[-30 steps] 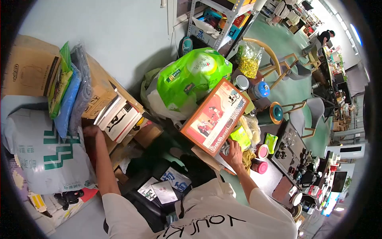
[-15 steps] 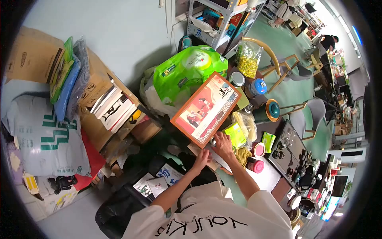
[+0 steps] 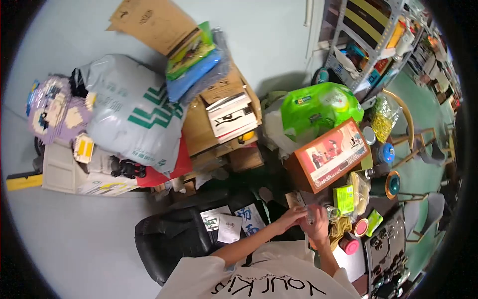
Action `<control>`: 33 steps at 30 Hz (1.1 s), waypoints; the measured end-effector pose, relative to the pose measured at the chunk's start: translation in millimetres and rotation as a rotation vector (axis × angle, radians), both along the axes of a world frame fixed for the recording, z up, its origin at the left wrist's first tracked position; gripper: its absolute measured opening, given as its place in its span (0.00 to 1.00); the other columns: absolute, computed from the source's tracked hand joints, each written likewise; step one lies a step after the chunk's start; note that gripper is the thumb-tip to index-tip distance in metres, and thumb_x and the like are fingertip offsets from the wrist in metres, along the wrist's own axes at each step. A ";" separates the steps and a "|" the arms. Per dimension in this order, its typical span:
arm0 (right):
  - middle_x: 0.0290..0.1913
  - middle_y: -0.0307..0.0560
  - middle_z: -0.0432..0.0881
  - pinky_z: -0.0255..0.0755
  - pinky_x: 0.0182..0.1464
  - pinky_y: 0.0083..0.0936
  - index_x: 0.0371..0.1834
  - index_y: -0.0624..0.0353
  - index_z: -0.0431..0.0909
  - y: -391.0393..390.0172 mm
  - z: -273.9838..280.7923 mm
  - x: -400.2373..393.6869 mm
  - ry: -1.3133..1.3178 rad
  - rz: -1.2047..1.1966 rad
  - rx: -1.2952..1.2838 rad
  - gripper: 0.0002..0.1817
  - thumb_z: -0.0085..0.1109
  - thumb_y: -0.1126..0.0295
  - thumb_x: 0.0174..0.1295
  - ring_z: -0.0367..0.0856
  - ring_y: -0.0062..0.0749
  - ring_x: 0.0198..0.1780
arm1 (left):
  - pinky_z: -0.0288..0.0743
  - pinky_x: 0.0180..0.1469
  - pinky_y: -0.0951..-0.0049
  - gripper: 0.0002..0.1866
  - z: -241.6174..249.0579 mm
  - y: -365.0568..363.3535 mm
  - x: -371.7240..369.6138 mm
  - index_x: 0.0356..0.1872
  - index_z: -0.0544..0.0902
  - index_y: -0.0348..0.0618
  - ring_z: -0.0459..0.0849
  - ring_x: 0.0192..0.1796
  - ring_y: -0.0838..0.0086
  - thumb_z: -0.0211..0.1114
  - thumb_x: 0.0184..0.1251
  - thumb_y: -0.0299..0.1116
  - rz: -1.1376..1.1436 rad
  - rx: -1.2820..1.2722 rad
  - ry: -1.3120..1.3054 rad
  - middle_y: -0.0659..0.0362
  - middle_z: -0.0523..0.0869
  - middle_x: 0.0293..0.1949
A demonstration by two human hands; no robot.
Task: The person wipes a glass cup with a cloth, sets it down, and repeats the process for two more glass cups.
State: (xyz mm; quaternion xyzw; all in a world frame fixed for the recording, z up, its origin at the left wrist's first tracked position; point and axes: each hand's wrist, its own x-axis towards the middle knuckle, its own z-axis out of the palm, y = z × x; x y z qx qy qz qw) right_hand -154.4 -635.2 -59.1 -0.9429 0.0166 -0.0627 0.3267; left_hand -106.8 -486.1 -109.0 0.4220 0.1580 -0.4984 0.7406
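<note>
My right hand (image 3: 317, 228) is wrapped round a small clear, silvery container (image 3: 310, 214), mostly hidden by the fingers. From the other side my left hand (image 3: 292, 219) meets it, its fingers closed against the same container. Both hands are close together in front of my shirt, by the table's near edge. Just right of them stands a small glass jar (image 3: 332, 212), with a bright green packet (image 3: 343, 199) behind it. Farther back is a wooden box (image 3: 326, 158) with a picture on its lid. A mustard-coloured cloth (image 3: 340, 229) lies beside the right wrist.
A green bag (image 3: 318, 112) stands behind the box. Pink-lidded jars (image 3: 350, 244) and a tea tray (image 3: 386, 249) are on the right. A black chair (image 3: 172, 244) holding printed cards (image 3: 230, 228) is at left, below a stuffed grey bag (image 3: 132, 112).
My view has swung left. The right hand has drawn back from beside the wooden box with a small container, and the left hand has come together with it.
</note>
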 end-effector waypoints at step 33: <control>0.64 0.58 0.73 0.60 0.68 0.34 0.69 0.66 0.66 408.4 -23.2 394.5 0.514 0.170 1.149 0.32 0.46 0.51 0.72 0.70 0.45 0.64 | 0.54 0.74 0.64 0.24 -138.8 396.2 364.8 0.72 0.61 0.35 0.64 0.72 0.63 0.42 0.81 0.35 0.497 0.767 -1.025 0.50 0.67 0.71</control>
